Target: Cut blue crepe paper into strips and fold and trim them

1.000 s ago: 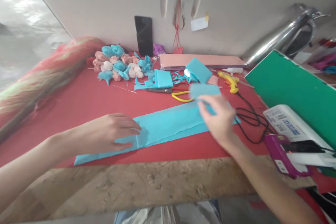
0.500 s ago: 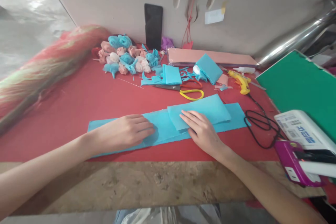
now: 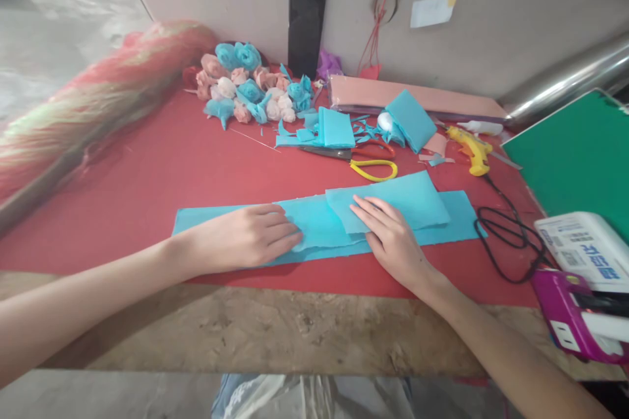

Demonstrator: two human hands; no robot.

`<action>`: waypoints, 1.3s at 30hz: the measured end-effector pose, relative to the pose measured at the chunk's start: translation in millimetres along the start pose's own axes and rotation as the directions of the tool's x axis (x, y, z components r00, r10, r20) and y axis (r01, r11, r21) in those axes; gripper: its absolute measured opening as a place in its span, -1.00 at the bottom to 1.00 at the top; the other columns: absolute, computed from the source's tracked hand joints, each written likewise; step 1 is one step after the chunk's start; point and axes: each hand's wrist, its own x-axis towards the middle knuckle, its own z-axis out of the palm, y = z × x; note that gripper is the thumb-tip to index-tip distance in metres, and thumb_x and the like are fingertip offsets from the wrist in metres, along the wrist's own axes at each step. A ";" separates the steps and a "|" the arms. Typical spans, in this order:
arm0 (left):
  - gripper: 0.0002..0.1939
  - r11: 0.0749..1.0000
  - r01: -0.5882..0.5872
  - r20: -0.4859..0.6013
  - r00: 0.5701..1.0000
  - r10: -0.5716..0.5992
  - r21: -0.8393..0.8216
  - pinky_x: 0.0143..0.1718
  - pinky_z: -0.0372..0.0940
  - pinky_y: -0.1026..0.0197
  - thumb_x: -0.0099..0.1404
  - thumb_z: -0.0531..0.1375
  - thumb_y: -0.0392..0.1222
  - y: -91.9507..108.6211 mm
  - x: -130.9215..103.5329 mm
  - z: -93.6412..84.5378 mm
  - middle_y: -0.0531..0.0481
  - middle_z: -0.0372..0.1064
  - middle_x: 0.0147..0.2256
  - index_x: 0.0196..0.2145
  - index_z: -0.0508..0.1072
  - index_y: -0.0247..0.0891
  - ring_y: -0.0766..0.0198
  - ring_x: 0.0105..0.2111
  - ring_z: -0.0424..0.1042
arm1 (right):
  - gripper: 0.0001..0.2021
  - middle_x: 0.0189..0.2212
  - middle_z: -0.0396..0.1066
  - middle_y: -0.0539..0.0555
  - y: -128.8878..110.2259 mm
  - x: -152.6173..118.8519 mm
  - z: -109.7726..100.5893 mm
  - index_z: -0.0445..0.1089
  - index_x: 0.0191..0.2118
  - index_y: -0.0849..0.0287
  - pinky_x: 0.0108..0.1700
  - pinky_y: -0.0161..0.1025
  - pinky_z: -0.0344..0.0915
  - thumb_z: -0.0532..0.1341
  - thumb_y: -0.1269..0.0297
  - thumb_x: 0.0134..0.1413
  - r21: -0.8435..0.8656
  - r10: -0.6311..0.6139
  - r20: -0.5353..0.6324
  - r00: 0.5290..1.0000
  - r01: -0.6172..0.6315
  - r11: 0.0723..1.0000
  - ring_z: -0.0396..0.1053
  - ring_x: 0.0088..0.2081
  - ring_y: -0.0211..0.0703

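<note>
Left hand [image 3: 258, 236], right hand [image 3: 393, 243] (bare) on blue paper [image 3: 314, 217]

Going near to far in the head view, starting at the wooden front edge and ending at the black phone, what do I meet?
Wooden front edge → left hand → scissors → left folded blue square → black phone.

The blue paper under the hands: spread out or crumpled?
Spread out: a long blue strip lies flat on the red surface, with a shorter sheet over it. Hidden folds: cannot tell.
</note>
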 end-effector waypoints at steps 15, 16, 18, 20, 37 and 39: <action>-0.73 0.987 0.120 -0.067 0.990 -0.127 -0.106 -0.08 0.41 0.10 0.38 0.02 -0.25 22.2 -20.5 9.2 -0.18 0.49 -0.09 -0.09 0.42 -0.44 0.13 -0.10 0.49 | -0.52 0.13 0.27 0.36 -50.0 19.9 2.4 0.26 0.11 0.53 0.17 -0.02 0.27 -0.11 0.68 0.10 0.066 -0.155 0.019 0.988 0.154 0.986 0.15 0.21 -0.01; -0.73 0.984 0.128 -0.073 0.988 -0.138 -0.126 -0.05 0.40 0.10 0.37 0.04 -0.23 22.5 -23.3 10.4 -0.17 0.50 -0.10 -0.09 0.41 -0.44 0.14 -0.10 0.48 | -0.53 0.13 0.26 0.37 -54.4 20.4 5.7 0.26 0.11 0.55 0.17 -0.02 0.28 -0.11 0.68 0.11 0.034 -0.181 0.044 0.983 0.179 0.983 0.14 0.22 0.01; -0.73 0.981 0.129 -0.074 0.987 -0.141 -0.145 -0.01 0.37 0.10 0.37 0.04 -0.23 21.2 -28.1 10.9 -0.15 0.50 -0.10 -0.08 0.41 -0.44 0.15 -0.09 0.47 | -0.54 0.14 0.25 0.36 -59.4 20.2 11.7 0.26 0.11 0.56 0.16 -0.01 0.28 -0.11 0.67 0.12 -0.017 -0.204 0.080 0.976 0.206 0.978 0.14 0.21 0.04; -0.74 0.982 0.132 -0.062 0.988 -0.142 -0.136 0.01 0.35 0.09 0.36 0.05 -0.25 18.3 -31.9 9.4 -0.15 0.48 -0.07 -0.08 0.40 -0.43 0.14 -0.07 0.46 | -0.54 0.15 0.24 0.34 -60.4 19.3 15.1 0.26 0.12 0.54 0.16 0.01 0.28 -0.10 0.68 0.12 -0.039 -0.200 0.106 0.974 0.205 0.978 0.14 0.21 0.06; -0.78 0.975 0.161 -0.022 0.986 -0.166 -0.155 -0.06 0.37 0.05 0.32 0.07 -0.28 8.6 -38.4 7.7 -0.17 0.46 -0.13 -0.14 0.42 -0.40 0.08 -0.09 0.43 | -0.53 0.18 0.20 0.33 -65.2 24.2 9.0 0.21 0.15 0.55 0.13 0.11 0.27 -0.10 0.63 0.12 -0.015 -0.216 0.187 0.958 0.223 0.975 0.14 0.21 0.12; -0.78 0.976 0.153 -0.025 0.987 -0.158 -0.155 -0.05 0.38 0.05 0.32 0.08 -0.27 8.2 -38.8 7.6 -0.17 0.47 -0.13 -0.13 0.42 -0.41 0.09 -0.09 0.44 | -0.53 0.19 0.18 0.33 -65.5 24.3 8.8 0.20 0.16 0.55 0.14 0.11 0.25 -0.10 0.62 0.13 -0.013 -0.222 0.201 0.954 0.229 0.973 0.13 0.22 0.12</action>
